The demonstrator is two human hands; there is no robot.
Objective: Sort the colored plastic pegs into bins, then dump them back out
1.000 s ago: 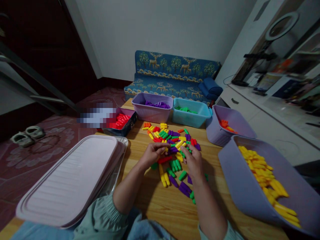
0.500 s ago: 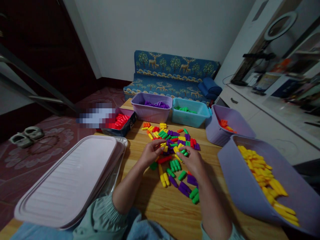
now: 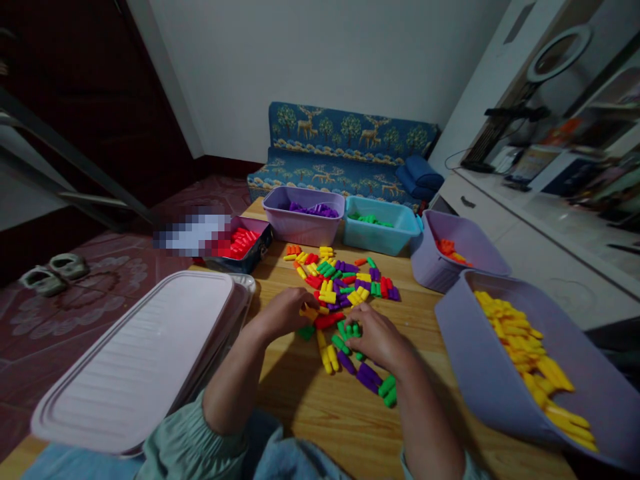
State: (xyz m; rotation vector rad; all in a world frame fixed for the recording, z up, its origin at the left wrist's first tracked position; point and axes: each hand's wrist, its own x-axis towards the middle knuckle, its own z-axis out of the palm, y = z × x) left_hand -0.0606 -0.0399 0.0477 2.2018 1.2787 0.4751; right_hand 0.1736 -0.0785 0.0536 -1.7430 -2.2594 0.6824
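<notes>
A pile of colourful plastic building blocks (image 3: 345,283), shaped like joined rounded pegs, lies on the wooden table. At its near left edge my left hand (image 3: 286,312) has its fingers bent around an orange-yellow block (image 3: 309,313), partly hidden by them. My right hand (image 3: 376,337) pinches at a green block (image 3: 352,329) on the near right. Between the hands are a long red block (image 3: 329,321) and a yellow block (image 3: 327,353). Purple blocks (image 3: 369,377) and another green block (image 3: 388,388) lie closer to me.
A lilac bin of purple blocks (image 3: 305,230) and a turquoise bin of green blocks (image 3: 377,239) stand behind the pile. Right are lilac bins with orange blocks (image 3: 430,267) and yellow blocks (image 3: 463,353). A dark box (image 3: 257,250) holds red ones. Stacked lids (image 3: 140,360) lie left.
My left hand has drawn back left and nearer, leaving a yellow block on the pile. My right hand has come down toward me from a yellow block to the green ones.
</notes>
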